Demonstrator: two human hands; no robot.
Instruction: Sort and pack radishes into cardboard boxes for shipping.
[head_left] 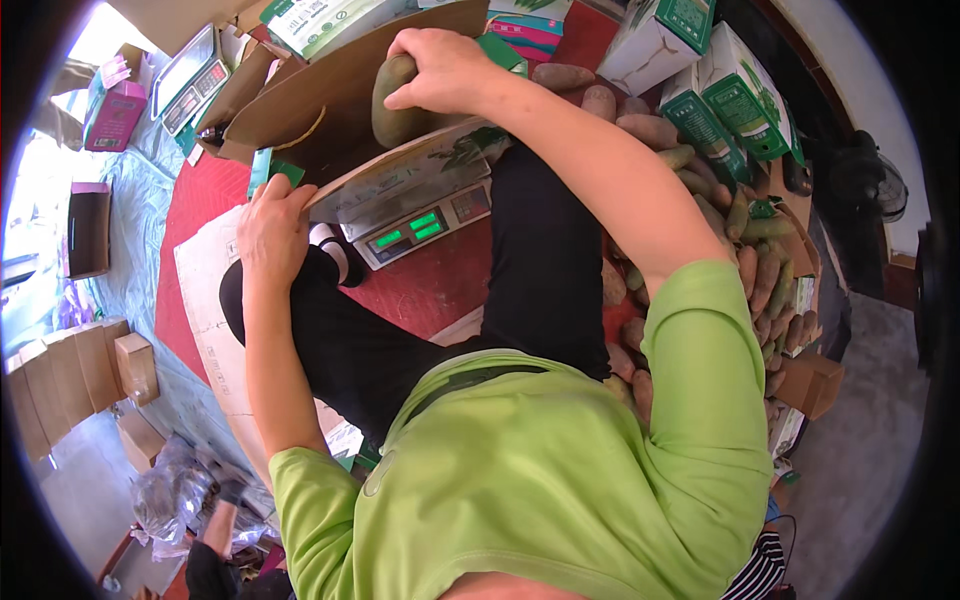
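The right hand (430, 75) is curved part-open, with one green oblong piece of produce (393, 108) grasped between thumb and fingers; the piece is held upright at the open mouth of one brown carton (330, 85). The left hand (270, 230) is closed, the near left corner of the same carton being pinched between thumb and fingers. Scales, two: one near scale (400, 238), with green lit displays, seen just below the carton's printed near wall, contact between them not clearly shown; one further scale (190, 85), set at upper left. Green-and-white boxes (745, 95), three, are grouped at upper right. Pile of oblong produce (757, 270), reddish-brown and green, heaped along the right side; many pieces, partly hidden, exact number not countable. Fan (880, 183), black, one, placed at far right. Red mat (400, 300), spread beneath the near scale.
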